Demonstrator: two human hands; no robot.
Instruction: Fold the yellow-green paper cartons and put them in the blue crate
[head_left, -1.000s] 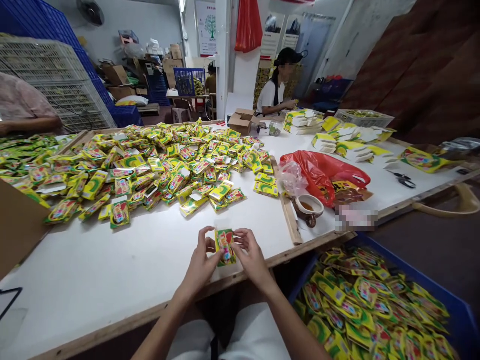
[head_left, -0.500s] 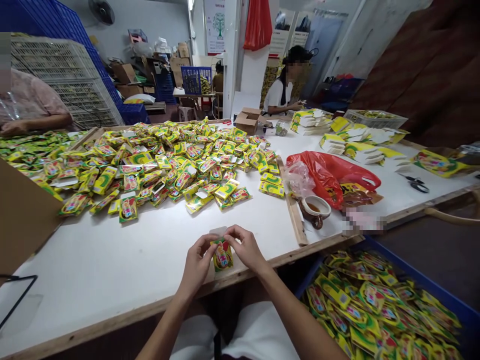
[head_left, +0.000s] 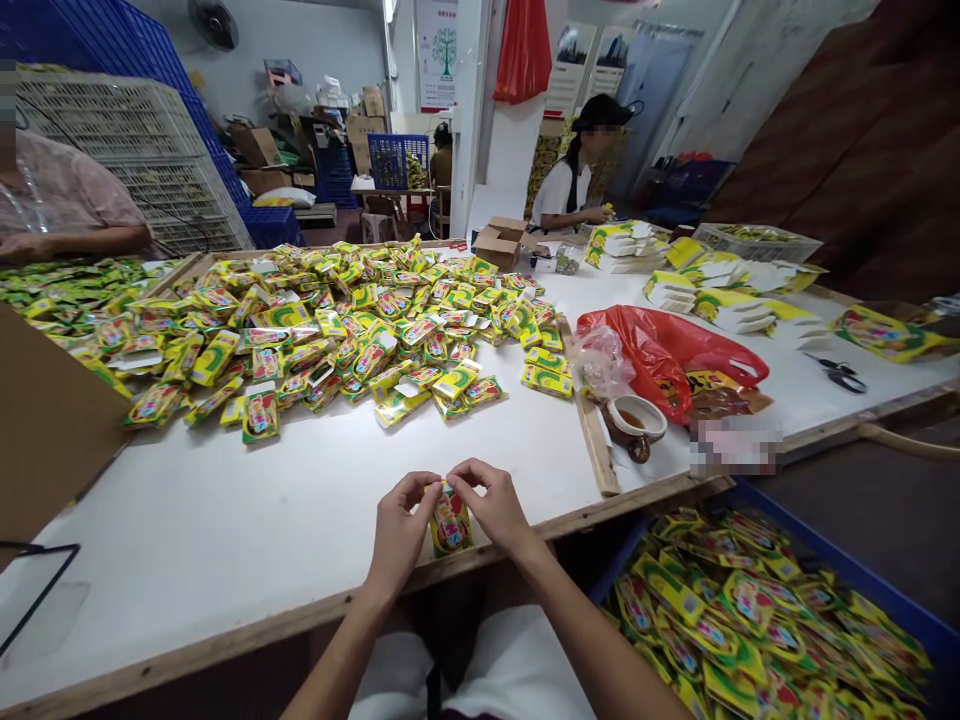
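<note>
A small yellow-green packet [head_left: 450, 522] with a red picture stands upright near the front edge of the white table [head_left: 225, 530]. My left hand [head_left: 397, 535] pinches its top left corner, and my right hand [head_left: 491, 505] pinches its top right corner. Both hands have their fingers closed on the packet's upper edge. A wide heap of similar packets [head_left: 322, 320] lies across the table beyond my hands.
A blue crate [head_left: 757, 620] full of packets sits at the lower right. A red plastic bag [head_left: 667, 350], a cup [head_left: 634, 420], scissors [head_left: 840, 372] and stacked flat cartons [head_left: 712, 290] lie to the right. A brown cardboard box [head_left: 45, 420] stands left. Other people sit at the far left and back.
The white flap that stood above the packet's top edge is no longer visible. My fingers have closed together over the top. The view has shifted slightly.
</note>
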